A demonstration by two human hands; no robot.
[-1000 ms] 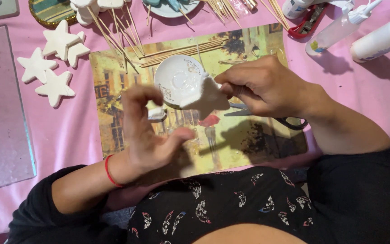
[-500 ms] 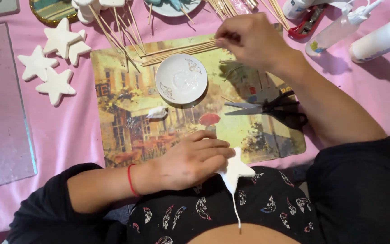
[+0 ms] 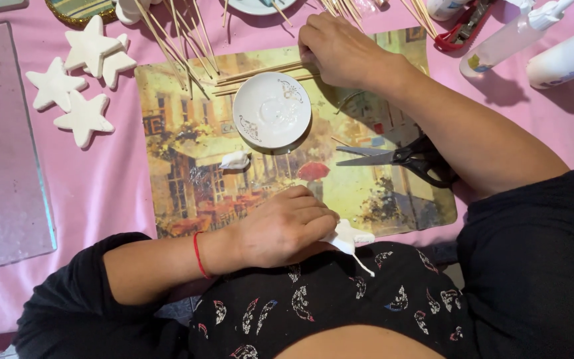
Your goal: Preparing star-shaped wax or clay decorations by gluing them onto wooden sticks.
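My left hand (image 3: 286,227) rests at the near edge of a picture placemat (image 3: 181,143) and holds a white clay star (image 3: 345,236) with a thin stick hanging from it. My right hand (image 3: 340,50) reaches to the far edge of the placemat, fingers closed on the thin wooden skewers (image 3: 260,70) lying there; what it grips is hidden. Between the hands a small white saucer (image 3: 272,110) sits on the placemat, with a small white clay lump (image 3: 235,159) beside it.
Black scissors (image 3: 406,158) lie open on the placemat's right. Several white clay stars (image 3: 81,73) lie on the pink cloth at the left, next to a glass sheet (image 3: 1,146). White glue bottles (image 3: 553,46) and red pliers (image 3: 463,26) lie at the far right.
My left hand brought the clay star down from above the saucer to my lap edge. My right hand let go of it and reached out to the skewers at the far edge.
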